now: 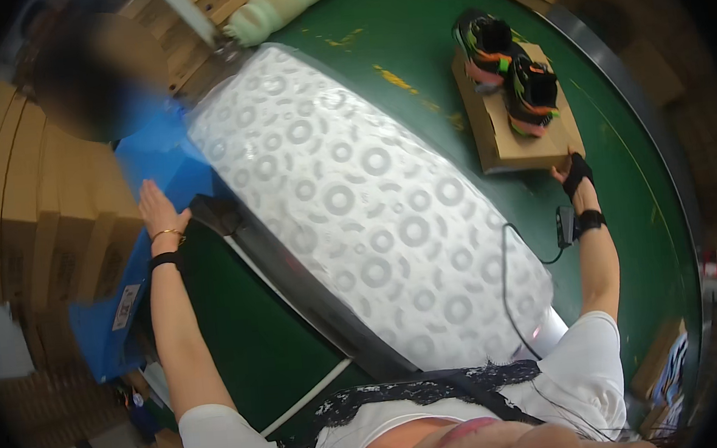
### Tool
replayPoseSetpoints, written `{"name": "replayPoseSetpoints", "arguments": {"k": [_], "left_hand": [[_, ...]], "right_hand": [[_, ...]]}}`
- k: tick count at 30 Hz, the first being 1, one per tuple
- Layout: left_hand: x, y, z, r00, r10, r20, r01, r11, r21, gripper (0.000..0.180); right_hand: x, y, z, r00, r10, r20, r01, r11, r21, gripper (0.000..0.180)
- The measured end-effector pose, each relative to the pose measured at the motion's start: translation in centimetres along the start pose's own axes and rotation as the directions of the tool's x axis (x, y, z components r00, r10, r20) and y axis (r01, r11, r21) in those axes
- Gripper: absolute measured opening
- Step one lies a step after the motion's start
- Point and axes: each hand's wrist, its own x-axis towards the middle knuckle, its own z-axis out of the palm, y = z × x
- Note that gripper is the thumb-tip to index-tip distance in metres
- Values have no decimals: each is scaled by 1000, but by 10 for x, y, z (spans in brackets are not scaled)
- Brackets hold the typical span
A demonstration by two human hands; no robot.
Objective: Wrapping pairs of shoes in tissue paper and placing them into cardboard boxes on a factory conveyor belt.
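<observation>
A brown rectangular cardboard box [512, 149] is sitting at the black-wrapped right hand [578, 177], its grip unclear; the left hand [163, 214] is hanging open near a blue flat-sided object [179, 171]. Box-handling seems in hand; moving it calls for balancing the black-and-orange shoes [531, 98] on top.

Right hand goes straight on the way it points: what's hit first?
Likely the cardboard box under the shoes; the right hand is at its near corner, contact unclear.

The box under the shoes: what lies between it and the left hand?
In the head view, going from the left hand to the box: something blue, unclear what, then the white patterned sheet, then a strip of green table.
</observation>
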Motion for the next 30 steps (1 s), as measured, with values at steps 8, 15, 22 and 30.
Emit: {"name": "replayPoseSetpoints", "arguments": {"k": [8, 15, 22, 30], "left_hand": [[13, -5, 13, 944, -156, 291, 102, 976, 193, 98], [-77, 34, 72, 999, 33, -5, -27, 752, -659, 80], [-143, 79, 51, 938, -128, 323, 345, 468, -814, 61], [-207, 115, 0, 873, -160, 461, 484, 177, -857, 48]], "right_hand": [[-152, 31, -231, 792, -47, -608, 159, 979, 131, 39], [-262, 61, -370, -122, -891, -438, -110, 451, -886, 36], [-307, 16, -302, 208, -970, 128, -152, -162, -975, 43], [-281, -24, -287, 737, -661, -140, -151, 42, -988, 31]]}}
